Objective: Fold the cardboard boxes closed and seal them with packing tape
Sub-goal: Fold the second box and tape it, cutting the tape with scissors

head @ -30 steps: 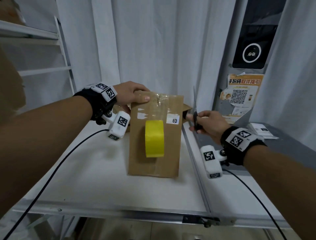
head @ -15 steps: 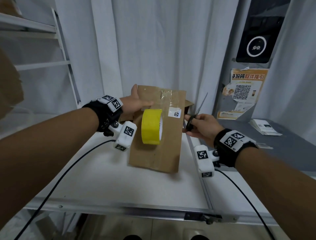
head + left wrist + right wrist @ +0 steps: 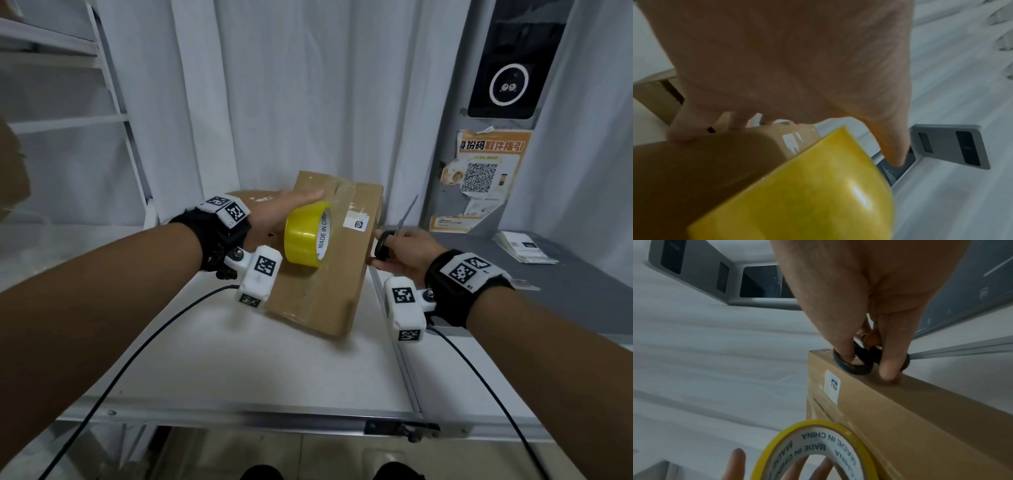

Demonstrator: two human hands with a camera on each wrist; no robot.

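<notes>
box: the cardboard box [image 3: 329, 253] lies on the white table [image 3: 239, 370], toward the far right corner, one end raised and turned askew to the table's edges
flaps: folded shut on the face in view; no flap stands open there
tape on box: a clear glossy strip [image 3: 337, 192] runs along the middle seam at the far end; a small white label [image 3: 356, 222] sits beside it
tape roll: the yellow roll [image 3: 308, 236] stands on edge on top of the box, its core printed MADE IN CHINA
left hand: the left hand [image 3: 284, 216] lies across the far left part of the box, fingers long and straight over the edge, thumb beside the roll; it presses and steadies, no curl round anything that I can see
right hand: the right hand [image 3: 404, 253] grips black-handled scissors [image 3: 394, 233], fingers through the loops, blades pointing up and away; one fingertip rests on the box's right side
second box: another piece of brown cardboard [image 3: 253, 198] shows behind the left hand, state unclear
done, as judged: this box folded, one seam taped
left, as judged: whether the roll is joined to the strip cannot be told; other seams are hidden; the cardboard behind likely waits its turn
</notes>
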